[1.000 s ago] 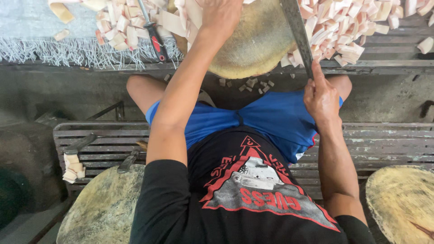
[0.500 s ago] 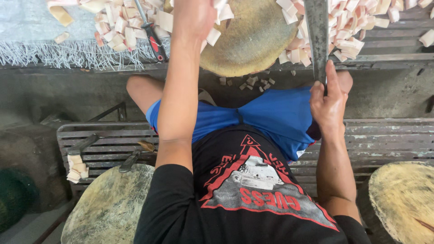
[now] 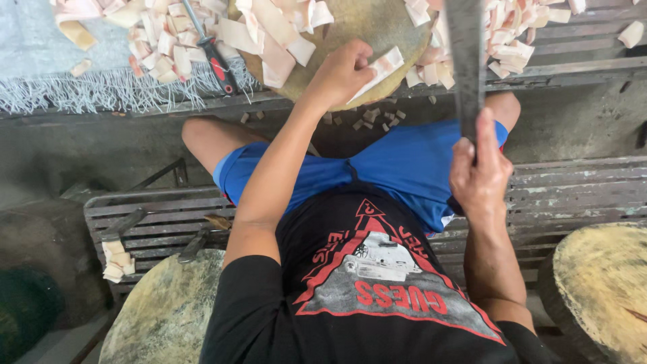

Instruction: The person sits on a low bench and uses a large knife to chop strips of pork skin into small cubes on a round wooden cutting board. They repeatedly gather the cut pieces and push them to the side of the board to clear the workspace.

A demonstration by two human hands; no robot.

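the left hand (image 3: 344,71) pinches a pale, flat rectangular strip (image 3: 381,69) with a pinkish edge, fingers closed around its near end, over a round, worn wooden chopping block (image 3: 377,27). more cut strips (image 3: 269,37) lie heaped just beyond the fingertips, soft-looking and uneven. the right hand (image 3: 480,174) is clenched on the handle of a long grey metal cleaver (image 3: 466,61), blade pointing away; the handle is hidden inside the fist and the blade tip is cut off at the top. both arms reach forward, elbows bent. a red-handled tool (image 3: 214,54) lies left of the fingers.
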